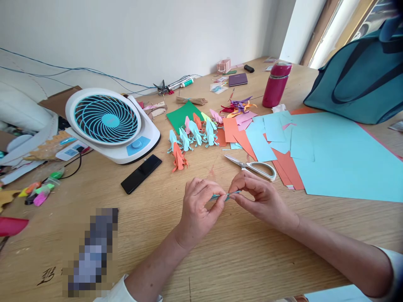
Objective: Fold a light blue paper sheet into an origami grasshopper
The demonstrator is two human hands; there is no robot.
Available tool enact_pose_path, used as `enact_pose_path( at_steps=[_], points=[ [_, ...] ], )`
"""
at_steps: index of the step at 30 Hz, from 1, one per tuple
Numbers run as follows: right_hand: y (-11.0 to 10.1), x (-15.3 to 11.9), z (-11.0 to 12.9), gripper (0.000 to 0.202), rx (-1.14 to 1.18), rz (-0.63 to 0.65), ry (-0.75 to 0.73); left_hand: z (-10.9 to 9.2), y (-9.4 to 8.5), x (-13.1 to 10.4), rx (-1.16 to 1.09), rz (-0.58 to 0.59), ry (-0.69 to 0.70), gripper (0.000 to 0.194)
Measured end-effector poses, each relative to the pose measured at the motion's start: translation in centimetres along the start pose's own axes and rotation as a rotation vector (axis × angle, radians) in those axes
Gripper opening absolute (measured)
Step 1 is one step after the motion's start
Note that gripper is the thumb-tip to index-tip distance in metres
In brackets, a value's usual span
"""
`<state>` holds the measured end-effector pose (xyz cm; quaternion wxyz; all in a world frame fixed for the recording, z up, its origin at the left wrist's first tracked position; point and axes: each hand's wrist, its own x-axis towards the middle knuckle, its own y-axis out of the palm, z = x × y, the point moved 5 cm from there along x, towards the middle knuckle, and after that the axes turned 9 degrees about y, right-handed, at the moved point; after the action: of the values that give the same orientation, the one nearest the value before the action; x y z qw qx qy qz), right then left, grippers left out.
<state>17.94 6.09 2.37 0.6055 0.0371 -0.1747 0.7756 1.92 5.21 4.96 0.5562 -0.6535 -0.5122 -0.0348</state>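
One blue paper, between fingertips, narrow pinches by left hand and right hand, scissors beyond both

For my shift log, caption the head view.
Left hand and right hand pinch blue paper near scissors and folded figures.

open tabletop below hands, scissors beyond, phone leftward

Turquoise bag, magenta bottle, white fan with blue centre, green sheet, black phone
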Motion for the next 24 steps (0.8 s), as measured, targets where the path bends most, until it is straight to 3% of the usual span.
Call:
enact_pose_path(
  at_steps=[5,18,24],
  points=[
    [-0.3,0.1,-0.2,0.006,0.025,-0.005,0.002,-0.1,-0.1,0.0,0.043,-0.014,0.032,0.008],
    [-1.0,0.3,-0.8,0.006,0.059,-0.053,0.033,0.9,-0.4,-0.1,-0.085,-0.092,-0.052,0.007],
    [-0.7,0.2,-0.8,0.006,-0.016,-0.02,0.044,0.8,-0.3,-0.1,-0.055,-0.07,-0.023,0.009]
  ],
)
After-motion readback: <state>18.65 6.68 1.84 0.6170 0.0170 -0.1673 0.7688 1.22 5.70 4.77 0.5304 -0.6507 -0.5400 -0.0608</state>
